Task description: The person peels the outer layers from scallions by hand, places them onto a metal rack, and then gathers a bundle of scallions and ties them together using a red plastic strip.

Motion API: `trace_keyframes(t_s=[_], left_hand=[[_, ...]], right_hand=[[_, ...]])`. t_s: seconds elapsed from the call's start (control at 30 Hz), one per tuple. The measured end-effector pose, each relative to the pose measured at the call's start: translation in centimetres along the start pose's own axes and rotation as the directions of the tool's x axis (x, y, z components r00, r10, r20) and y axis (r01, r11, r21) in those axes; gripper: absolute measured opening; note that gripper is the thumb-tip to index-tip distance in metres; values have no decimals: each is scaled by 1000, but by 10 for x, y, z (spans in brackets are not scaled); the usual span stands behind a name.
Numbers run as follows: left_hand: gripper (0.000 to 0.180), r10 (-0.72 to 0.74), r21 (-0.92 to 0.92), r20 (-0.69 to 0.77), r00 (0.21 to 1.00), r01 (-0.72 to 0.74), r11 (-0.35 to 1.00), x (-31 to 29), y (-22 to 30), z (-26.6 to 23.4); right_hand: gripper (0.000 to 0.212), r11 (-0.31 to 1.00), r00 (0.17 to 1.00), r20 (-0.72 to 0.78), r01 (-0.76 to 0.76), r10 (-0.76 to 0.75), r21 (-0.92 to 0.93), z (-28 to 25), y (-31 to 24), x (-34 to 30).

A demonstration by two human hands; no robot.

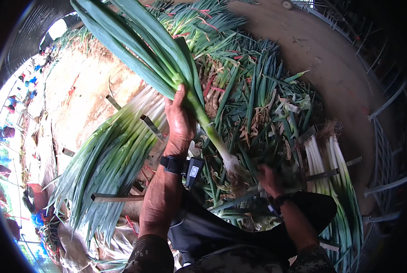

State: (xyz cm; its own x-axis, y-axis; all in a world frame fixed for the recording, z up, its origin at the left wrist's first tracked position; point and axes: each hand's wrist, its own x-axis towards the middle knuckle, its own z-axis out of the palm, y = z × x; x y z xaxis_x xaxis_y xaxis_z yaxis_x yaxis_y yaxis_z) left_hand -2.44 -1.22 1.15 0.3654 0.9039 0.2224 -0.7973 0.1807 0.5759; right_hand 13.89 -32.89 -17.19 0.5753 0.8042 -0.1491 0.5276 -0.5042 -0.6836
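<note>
Your left hand (181, 119) wraps a smooth, strap-leaved leek (199, 110); right hand (269, 181) blurred near shaggy roots (234, 179), can't tell its grip.

A brown dirt floor (321, 77) sweeps across the upper right, with a small wheel (286, 4) at its top edge. Grey metal bars (387, 101) and a lattice (385, 154) curve along the right rim. On the left, bright in sunlight, lies a tan sheet (92, 75); beyond it, small red and blue pieces (8, 132) dot the rim, and dark ribbed sheeting (17, 50) arches above.
</note>
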Motion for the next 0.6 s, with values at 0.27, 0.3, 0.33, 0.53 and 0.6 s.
trace_keyframes(t_s=[0.27, 0.3, 0.33, 0.53, 0.6], left_hand=[[39, -52, 77, 7, 999, 51, 996, -12, -20, 8], [39, -41, 65, 8, 999, 40, 997, -13, -21, 10], [39, -41, 65, 5, 999, 41, 997, -13, -21, 11], [34, -20, 117, -55, 998, 26, 993, -5, -20, -3], [33, -52, 122, -60, 997, 59, 991, -7, -15, 1]], right_hand=[[32, 843, 807, -377, 526, -454, 111, 2, -201, 72], [24, 828, 815, -389, 527, -429, 190, 0, -205, 70], [24, 829, 816, -386, 526, -429, 191, 2, -203, 70], [17, 731, 705, -340, 679, -622, 71, 1, -197, 60], [15, 794, 810, -231, 580, -539, 179, -4, -197, 50]])
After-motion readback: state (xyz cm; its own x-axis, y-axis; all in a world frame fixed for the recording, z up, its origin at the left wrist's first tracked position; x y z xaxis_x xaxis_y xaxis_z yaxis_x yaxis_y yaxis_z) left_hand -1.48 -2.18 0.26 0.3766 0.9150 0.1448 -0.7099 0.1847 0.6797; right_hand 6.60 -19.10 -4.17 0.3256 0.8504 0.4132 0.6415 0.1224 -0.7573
